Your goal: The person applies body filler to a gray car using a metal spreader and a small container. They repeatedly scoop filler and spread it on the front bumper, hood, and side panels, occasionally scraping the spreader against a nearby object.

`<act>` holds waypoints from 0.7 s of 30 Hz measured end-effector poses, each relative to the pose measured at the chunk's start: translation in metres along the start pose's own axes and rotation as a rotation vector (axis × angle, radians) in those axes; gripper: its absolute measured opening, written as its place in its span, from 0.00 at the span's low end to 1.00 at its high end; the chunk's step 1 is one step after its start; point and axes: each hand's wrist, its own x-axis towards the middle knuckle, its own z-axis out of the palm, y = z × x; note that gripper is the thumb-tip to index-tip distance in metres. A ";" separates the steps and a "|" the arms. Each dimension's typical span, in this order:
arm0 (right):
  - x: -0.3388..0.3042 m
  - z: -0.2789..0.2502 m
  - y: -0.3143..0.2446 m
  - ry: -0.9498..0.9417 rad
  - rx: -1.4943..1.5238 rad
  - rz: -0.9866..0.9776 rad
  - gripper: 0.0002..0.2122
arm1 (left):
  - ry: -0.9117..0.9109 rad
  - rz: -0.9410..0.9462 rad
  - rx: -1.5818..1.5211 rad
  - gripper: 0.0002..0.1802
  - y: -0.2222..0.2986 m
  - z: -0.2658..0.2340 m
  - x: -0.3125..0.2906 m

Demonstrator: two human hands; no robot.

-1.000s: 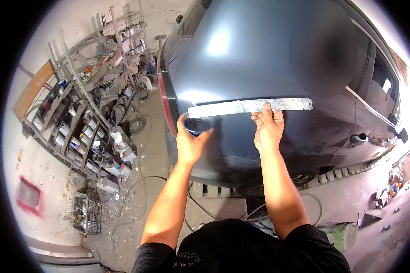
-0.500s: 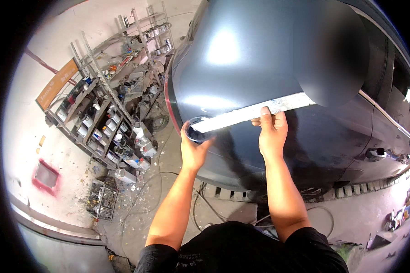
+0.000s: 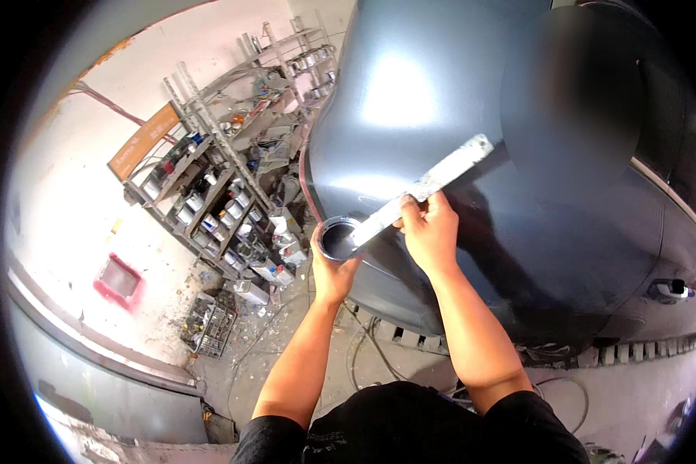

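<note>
My left hand (image 3: 334, 274) is wrapped round a small round cup (image 3: 339, 238) with dark liquid inside, held in front of the car panel. A long, flat, whitish stir stick (image 3: 450, 172), stained along its length, is pinched between the thumb and fingers of my right hand (image 3: 427, 224). Its lower end dips into the mouth of the cup, and its upper end points up and to the right. The tip inside the cup is hidden. Behind both hands spreads the glossy dark grey-blue car body (image 3: 441, 85).
Shelves (image 3: 209, 185) crowded with cans and scraps stand at the left wall. Below them are a metal can (image 3: 252, 292) and a plastic crate (image 3: 215, 328). Hoses (image 3: 367, 348) lie across the speckled floor. A door handle (image 3: 669, 291) sits at the car's right side.
The stir stick has swung steeper, its upper end moving left and up. My right hand has come closer to the cup. The whole view has shifted, with the shelves now further right.
</note>
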 end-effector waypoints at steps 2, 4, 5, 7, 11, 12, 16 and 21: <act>0.002 -0.003 -0.002 0.049 0.074 -0.013 0.08 | 0.029 -0.007 0.069 0.45 -0.001 0.000 0.003; 0.005 -0.010 -0.006 0.064 0.042 -0.047 0.08 | 0.050 -0.045 0.079 0.45 0.003 0.002 0.005; 0.007 -0.012 -0.006 0.073 0.043 -0.059 0.08 | 0.063 -0.066 0.075 0.45 0.010 0.007 0.007; 0.008 -0.013 -0.008 0.101 0.108 -0.074 0.06 | 0.089 -0.095 0.149 0.42 0.022 0.012 0.012; 0.010 -0.013 -0.007 0.126 0.204 -0.098 0.06 | 0.123 -0.128 0.137 0.38 0.026 0.012 0.019; 0.012 -0.015 -0.003 0.121 0.197 -0.102 0.06 | 0.113 -0.179 0.097 0.37 0.033 0.014 0.020; 0.014 -0.015 -0.010 0.134 0.288 -0.101 0.07 | 0.137 -0.172 0.151 0.38 0.022 0.010 0.022; 0.021 -0.017 -0.009 0.160 0.288 -0.056 0.07 | 0.128 -0.204 0.114 0.40 0.024 0.010 0.025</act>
